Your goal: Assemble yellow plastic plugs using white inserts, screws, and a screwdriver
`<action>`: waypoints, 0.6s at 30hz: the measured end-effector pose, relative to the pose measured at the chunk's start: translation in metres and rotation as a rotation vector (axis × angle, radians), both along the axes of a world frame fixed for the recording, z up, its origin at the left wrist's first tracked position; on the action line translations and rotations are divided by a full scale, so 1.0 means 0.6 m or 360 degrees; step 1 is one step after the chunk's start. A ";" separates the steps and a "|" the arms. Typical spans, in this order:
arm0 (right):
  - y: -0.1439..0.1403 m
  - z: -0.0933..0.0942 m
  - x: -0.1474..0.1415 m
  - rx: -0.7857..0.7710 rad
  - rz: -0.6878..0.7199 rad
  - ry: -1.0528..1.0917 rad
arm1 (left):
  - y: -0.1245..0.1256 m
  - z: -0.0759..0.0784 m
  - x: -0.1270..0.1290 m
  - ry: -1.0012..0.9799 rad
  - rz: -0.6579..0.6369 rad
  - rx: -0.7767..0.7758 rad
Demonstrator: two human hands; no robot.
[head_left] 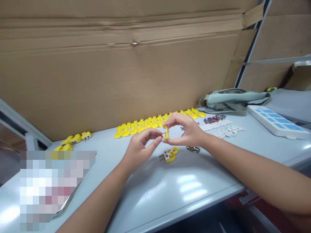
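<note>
My right hand (186, 130) pinches a small yellow plastic plug part (166, 133) above the grey table (170, 187). My left hand (141, 147) meets it from the left, thumb and forefinger tips touching the part. Just below the hands lies a yellow plug half (169, 155) with metal pins and a white insert. A small cluster of metal pieces (193, 149) sits under my right wrist.
A long row of yellow plug shells (155, 123) runs along the back of the table, with finished yellow plugs (76, 138) at the left. White parts (225, 128), coloured small pieces (215, 118), a grey bag (233, 98) and a white-and-blue tray (277, 121) lie at right. Cardboard wall (121, 64) behind.
</note>
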State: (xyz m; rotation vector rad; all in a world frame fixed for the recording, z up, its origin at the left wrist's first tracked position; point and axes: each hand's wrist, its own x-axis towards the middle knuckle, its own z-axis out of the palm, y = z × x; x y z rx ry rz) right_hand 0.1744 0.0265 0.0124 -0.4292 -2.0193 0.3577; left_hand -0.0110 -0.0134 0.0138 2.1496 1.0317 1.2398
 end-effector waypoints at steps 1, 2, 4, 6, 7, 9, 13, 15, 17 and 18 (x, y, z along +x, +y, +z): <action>-0.001 0.001 0.000 0.0030 -0.0024 -0.0024 | -0.001 0.000 0.000 0.0018 -0.0010 0.0009; -0.002 0.001 0.001 0.0063 -0.0039 -0.0044 | -0.001 0.000 0.000 0.0028 -0.0018 0.0021; -0.003 0.003 0.001 0.0124 -0.0051 -0.0081 | -0.001 -0.001 0.000 0.0018 -0.0016 0.0053; -0.005 0.004 0.002 0.0166 -0.0055 -0.0111 | 0.001 -0.003 -0.001 -0.0013 0.0002 0.0083; -0.006 0.004 0.001 0.0179 -0.0057 -0.0125 | 0.002 -0.004 -0.002 -0.0025 0.0009 0.0092; -0.008 0.004 0.000 0.0193 -0.0061 -0.0153 | 0.004 -0.005 -0.004 -0.0004 0.0001 0.0105; -0.012 0.005 -0.001 0.0220 -0.0041 -0.0181 | 0.006 -0.005 -0.007 0.0154 -0.0025 0.0183; -0.013 0.005 -0.002 0.0224 -0.0029 -0.0200 | 0.006 -0.006 -0.007 0.0190 -0.0023 0.0195; -0.013 0.005 -0.002 0.0230 -0.0013 -0.0226 | 0.006 -0.007 -0.006 0.0183 -0.0022 0.0168; -0.012 0.005 -0.002 0.0241 -0.0003 -0.0234 | 0.007 -0.007 -0.006 0.0166 -0.0019 0.0143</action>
